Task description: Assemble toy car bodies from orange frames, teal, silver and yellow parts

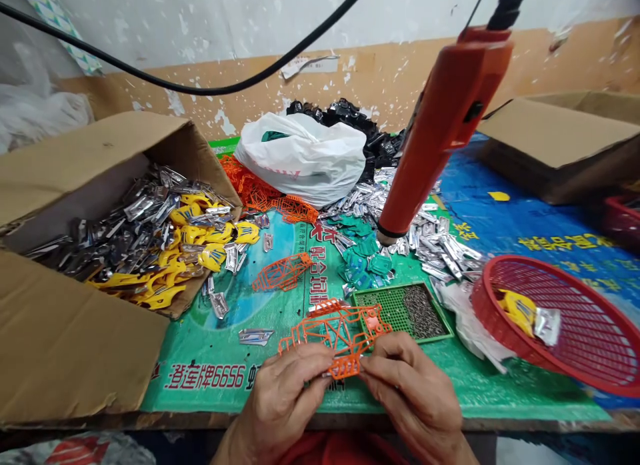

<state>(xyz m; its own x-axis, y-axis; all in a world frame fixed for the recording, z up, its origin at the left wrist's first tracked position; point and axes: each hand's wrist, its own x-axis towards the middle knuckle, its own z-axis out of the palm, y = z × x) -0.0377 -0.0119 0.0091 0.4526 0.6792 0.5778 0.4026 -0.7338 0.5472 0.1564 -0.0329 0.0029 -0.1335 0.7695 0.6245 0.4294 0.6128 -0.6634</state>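
An orange plastic frame (336, 332) is held up over the front of the green sheet. My left hand (287, 388) pinches its near left edge between thumb and fingers. At its near right edge, my right hand (415, 385) is closed on the same frame, fingertips pressed together. Just behind the right hand lies a green tray (370, 298) with many small screws (424, 310) at its right side. Another orange frame (283, 273) lies flat farther back. Above the tray, a red electric screwdriver (440, 125) hangs tip down.
On the left, a cardboard box (90, 158) spills silver and yellow parts (165, 278). A white bag (305, 155), green parts (367, 252) and silver pieces (445, 248) lie at the back. A red basket (590, 318) stands right. A black cable (210, 90) crosses overhead.
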